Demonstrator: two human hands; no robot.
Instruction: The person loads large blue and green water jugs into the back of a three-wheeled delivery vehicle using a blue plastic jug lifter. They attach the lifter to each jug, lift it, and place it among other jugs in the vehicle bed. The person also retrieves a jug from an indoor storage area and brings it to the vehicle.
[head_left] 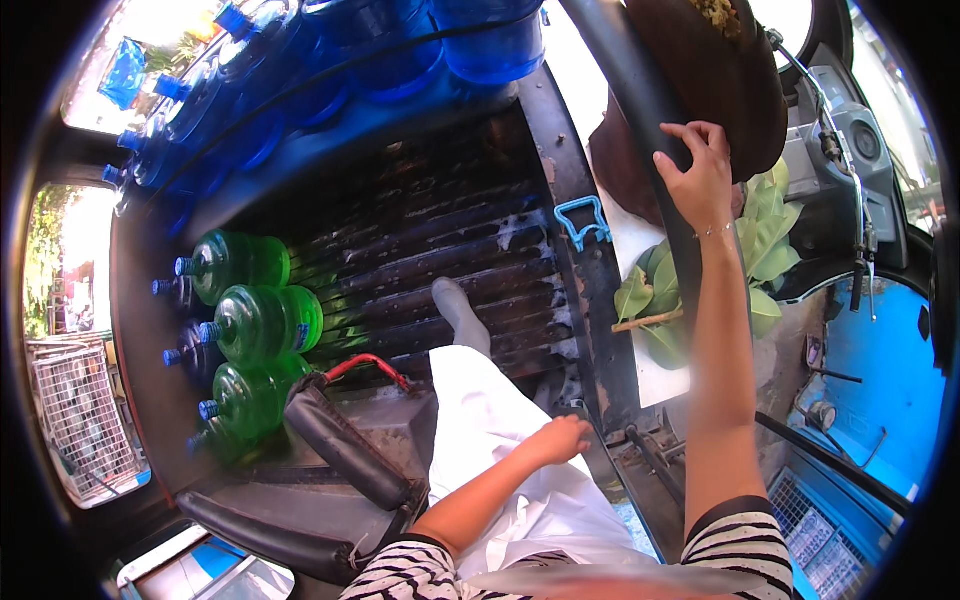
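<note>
My right hand (700,170) reaches up and is curled over a thick black bar (640,80), thumb and forefinger slightly apart on it. Below that hand, large green leaves (660,290) on a stem stick out beside the bar. My left hand (562,440) is low, at the edge of the white apron (480,400) over my lap; its fingers are curled in, and what they hold, if anything, is hidden. A grey boot (463,310) stands on the dark slatted floor (400,230). A light blue plastic handle (583,222) lies at the floor's right edge.
Green water jugs (262,320) with blue caps lie stacked at the left. Several blue jugs (490,40) line the far side, with a dark strap across them. A black padded armrest (350,450) and a red bar (365,365) flank the seat. Handlebars (835,140) stand at far right.
</note>
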